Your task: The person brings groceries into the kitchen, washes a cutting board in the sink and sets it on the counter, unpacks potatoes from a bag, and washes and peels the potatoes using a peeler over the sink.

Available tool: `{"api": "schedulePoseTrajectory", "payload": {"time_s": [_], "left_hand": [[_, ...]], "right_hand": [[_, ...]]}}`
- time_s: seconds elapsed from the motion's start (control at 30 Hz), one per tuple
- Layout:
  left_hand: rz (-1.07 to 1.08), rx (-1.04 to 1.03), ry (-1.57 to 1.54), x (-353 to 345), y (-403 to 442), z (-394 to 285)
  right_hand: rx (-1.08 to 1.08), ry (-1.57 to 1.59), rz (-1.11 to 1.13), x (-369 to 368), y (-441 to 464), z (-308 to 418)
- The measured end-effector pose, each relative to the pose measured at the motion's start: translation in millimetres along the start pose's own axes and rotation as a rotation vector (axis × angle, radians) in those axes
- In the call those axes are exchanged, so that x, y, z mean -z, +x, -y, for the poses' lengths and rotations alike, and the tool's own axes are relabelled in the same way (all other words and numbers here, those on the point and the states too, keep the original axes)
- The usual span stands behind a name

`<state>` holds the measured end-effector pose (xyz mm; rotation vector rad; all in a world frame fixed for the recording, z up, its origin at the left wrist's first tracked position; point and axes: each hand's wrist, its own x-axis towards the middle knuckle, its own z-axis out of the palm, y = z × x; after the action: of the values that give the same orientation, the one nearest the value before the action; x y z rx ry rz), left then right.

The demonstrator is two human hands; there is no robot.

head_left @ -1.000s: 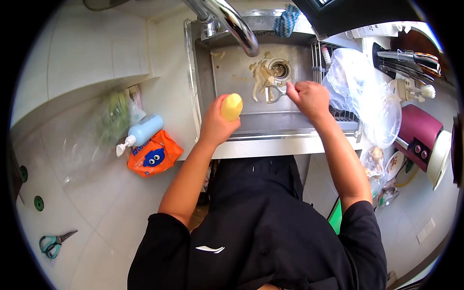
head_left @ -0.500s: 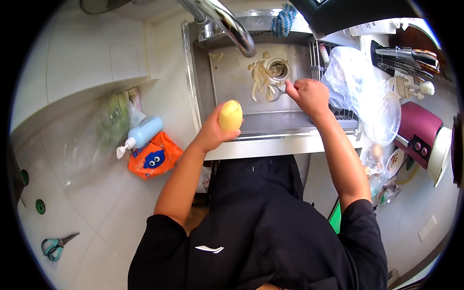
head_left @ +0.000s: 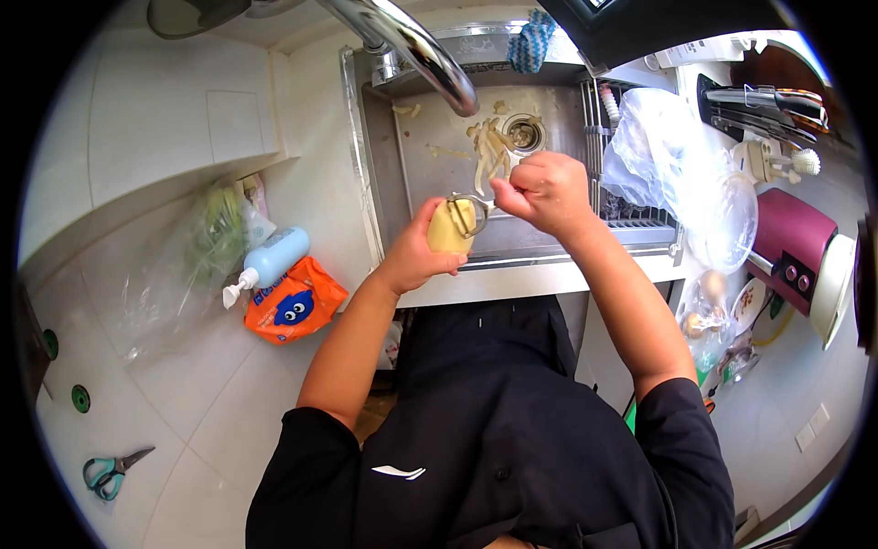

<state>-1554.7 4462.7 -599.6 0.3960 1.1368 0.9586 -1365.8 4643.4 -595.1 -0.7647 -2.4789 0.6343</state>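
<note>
Head camera view, with a potato (head_left: 443, 234) as the middle of a clock and twelve straight ahead: the potato, pale yellow where it can be seen, is held over the near part of a metal sink (head_left: 439, 123), toward the sink's own eight o'clock. It is cupped by the left hand (head_left: 413, 258), at eight, which is half open and curled around it. A metal peeler (head_left: 482, 210) is gripped by the right hand (head_left: 551, 194), at two; that hand is closed in a fist, so most of the handle is hidden. The peeler's head is held at the potato's face and seems to be touching it. Strips of peel (head_left: 490, 151) are scattered on the sink floor at one, just beside the drain (head_left: 524, 135). A shiny tap (head_left: 421, 46) is seen at twelve. A clear plastic bag (head_left: 647, 146) is placed at two, past the right hand. A light blue bottle (head_left: 277, 256) is seen at nine, and an orange packet (head_left: 293, 320) is set near it, at eight.
</note>
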Motion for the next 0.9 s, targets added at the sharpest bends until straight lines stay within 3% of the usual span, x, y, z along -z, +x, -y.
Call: {"api": "schedulePoseTrajectory", "payload": {"time_s": [0.1, 0.17, 0.27, 0.33, 0.37, 0.43, 0.7, 0.83, 0.9], "left_hand": [[0.036, 0.037, -0.082, -1.6, -1.6, 5.2], [0.071, -0.05, -0.121, 1.6, -1.8, 5.2], [0.047, -0.066, -0.288, 4.8, -4.5, 12.3], [0.075, -0.07, -0.361, 12.1, -1.4, 18.7], [0.116, -0.083, -0.423, 15.7, 2.7, 19.5], [0.085, -0.051, -0.468, 10.0, 2.8, 8.0], [-0.042, 0.047, -0.373, 7.8, 7.0, 20.6], [-0.112, -0.074, 0.116, 7.6, 5.7, 16.2], [-0.116, -0.134, 0.299, 1.8, 4.1, 10.8]], "right_hand": [[-0.061, -0.17, 0.049, -6.7, -6.5, -27.4], [-0.309, -0.399, 0.297, -12.8, -21.9, -54.5], [-0.416, -0.4, 0.363, -2.6, -30.0, -57.3], [-0.677, -0.194, 0.391, 5.9, -28.9, -45.9], [-0.674, -0.196, 0.389, 6.5, -29.1, -43.8], [-0.958, 0.122, 0.466, 8.6, -30.5, -38.0], [-0.584, 0.235, 0.185, 19.1, -31.2, 12.2], [-0.269, 0.071, 0.122, 22.4, -15.7, 14.0], [-0.246, 0.048, 0.107, 23.7, -9.2, 17.8]]}}
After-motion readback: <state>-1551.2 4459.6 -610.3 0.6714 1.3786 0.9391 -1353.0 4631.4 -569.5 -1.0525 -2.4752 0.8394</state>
